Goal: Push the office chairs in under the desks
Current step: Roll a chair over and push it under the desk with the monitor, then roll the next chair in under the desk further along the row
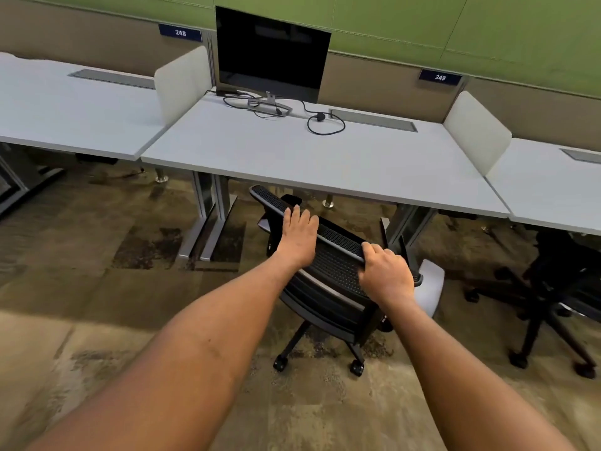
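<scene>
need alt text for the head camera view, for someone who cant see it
Both bare hands, left hand and right hand, grip the top edge of a black mesh office chair angled toward a white desk. A dark monitor and loose cables sit on the desk; a second black chair stands at right.

the office chair (338, 271) is set before the middle desk (292, 151), its front partly under the desk edge. a monitor (271, 53) is placed at the back left of that desk, with a cable (325, 125) to its right. a second chair (559, 281) is tucked under the desk to the right (553, 183).
</scene>
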`<state>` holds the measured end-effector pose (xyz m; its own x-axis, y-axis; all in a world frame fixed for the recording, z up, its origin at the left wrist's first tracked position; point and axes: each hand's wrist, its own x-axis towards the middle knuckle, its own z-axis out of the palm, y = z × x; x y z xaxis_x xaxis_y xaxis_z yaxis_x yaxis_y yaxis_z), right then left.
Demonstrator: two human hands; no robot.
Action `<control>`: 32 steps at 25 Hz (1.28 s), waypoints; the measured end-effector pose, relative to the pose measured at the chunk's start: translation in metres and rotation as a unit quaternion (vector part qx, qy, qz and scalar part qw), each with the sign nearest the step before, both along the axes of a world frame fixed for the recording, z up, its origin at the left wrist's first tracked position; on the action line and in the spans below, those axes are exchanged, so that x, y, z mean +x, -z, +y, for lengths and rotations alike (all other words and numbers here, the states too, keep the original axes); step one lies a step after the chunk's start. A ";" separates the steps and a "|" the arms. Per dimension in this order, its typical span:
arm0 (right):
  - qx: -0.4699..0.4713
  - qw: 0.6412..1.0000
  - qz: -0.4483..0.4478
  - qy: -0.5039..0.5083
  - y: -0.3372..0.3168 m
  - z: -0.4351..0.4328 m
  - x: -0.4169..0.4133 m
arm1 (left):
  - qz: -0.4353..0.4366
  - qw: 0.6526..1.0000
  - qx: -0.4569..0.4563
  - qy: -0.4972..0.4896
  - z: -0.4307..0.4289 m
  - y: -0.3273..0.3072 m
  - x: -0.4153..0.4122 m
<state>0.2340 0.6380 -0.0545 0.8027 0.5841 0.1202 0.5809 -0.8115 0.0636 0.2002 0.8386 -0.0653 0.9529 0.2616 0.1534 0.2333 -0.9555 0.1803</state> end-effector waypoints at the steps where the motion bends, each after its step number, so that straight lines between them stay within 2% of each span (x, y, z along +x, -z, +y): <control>1: -0.001 1.000 0.000 0.011 -0.001 0.002 0.002 | 0.003 1.000 0.009 0.015 0.001 0.003 -0.004; 5: -0.022 0.996 -0.019 0.083 -0.002 0.012 -0.006 | -0.017 0.999 0.013 0.034 -0.002 0.014 -0.035; 9: -0.080 0.992 -0.046 0.092 0.013 0.016 -0.049 | -0.013 0.999 -0.042 -0.025 -0.015 0.027 -0.090; 12: -0.053 0.996 -0.042 0.050 0.023 0.012 -0.099 | 0.035 0.994 -0.071 -0.069 -0.031 0.044 -0.152; 15: -0.018 1.000 0.021 -0.001 0.032 0.001 -0.153 | 0.073 0.988 -0.079 -0.106 -0.057 0.059 -0.231; 19: -0.022 0.994 0.097 -0.042 0.058 -0.018 -0.222 | 0.100 0.973 -0.120 -0.172 -0.096 0.075 -0.337; 23: -0.052 0.984 0.124 -0.116 0.080 -0.030 -0.318 | 0.138 0.942 -0.152 -0.264 -0.138 0.090 -0.454; 32: -0.130 0.941 0.138 -0.279 0.082 -0.010 -0.518 | 0.119 0.869 -0.216 -0.429 -0.164 0.093 -0.671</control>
